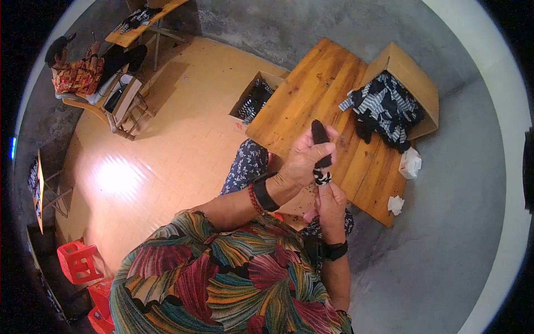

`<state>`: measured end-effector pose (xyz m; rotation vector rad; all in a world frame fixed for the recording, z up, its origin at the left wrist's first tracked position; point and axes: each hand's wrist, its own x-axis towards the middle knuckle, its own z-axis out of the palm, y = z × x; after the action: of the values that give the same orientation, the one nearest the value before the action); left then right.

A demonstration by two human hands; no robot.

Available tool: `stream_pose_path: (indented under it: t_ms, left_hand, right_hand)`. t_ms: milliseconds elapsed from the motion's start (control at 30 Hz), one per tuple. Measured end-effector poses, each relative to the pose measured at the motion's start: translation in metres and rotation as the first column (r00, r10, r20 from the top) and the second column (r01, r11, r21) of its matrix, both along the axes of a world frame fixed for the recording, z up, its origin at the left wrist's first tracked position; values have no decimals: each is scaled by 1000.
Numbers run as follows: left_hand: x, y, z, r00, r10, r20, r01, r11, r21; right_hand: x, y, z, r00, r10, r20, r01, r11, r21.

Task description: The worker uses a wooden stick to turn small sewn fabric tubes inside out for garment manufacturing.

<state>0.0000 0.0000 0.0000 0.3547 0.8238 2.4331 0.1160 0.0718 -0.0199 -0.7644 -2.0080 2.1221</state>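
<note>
A dark, narrow, sock-like knitted piece (319,136) with a black-and-white patterned band stands upright in front of my body, over the wooden table's near edge. My left hand (305,161) wraps round its middle, with the thumb across the dark fabric. Lower down, my right hand (332,203) has its fingers closed at the patterned end; the fingertips are partly hidden. Beyond both hands, a tilted cardboard box (425,92) lies with its opening toward the table, and a heap of black and grey-striped knitted pieces (386,106) spills out of it.
The wooden table (311,83) stands against a grey wall. White crumpled packaging (410,163) and a white scrap (395,205) lie at its right edge. An open floor box (240,108) holds striped pieces. Another person (80,75) sits far left; red plastic stools (79,261) stand lower left.
</note>
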Motion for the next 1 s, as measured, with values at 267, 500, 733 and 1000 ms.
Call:
stream_pose_path:
  t_ms: [267,500,733,1000]
  left_hand:
    - [-10,-4,-2,975,-157,158,142,985,100]
    - [-26,-3,2,990,-127,62,116,980,162]
    - [-13,1,2,992,-43,115,21,982,187]
    - [-14,-9,13,995,95,-24,-95,995,6]
  right_hand:
    - [-1,-6,10,997,-1,71,27,930,-367]
    - [7,-1,-9,1000,-27,12,26,997,79]
    - [6,-10,-8,992,-106,-61,113,987,118]
    - [11,3,-15,999,42,6,-43,981,187]
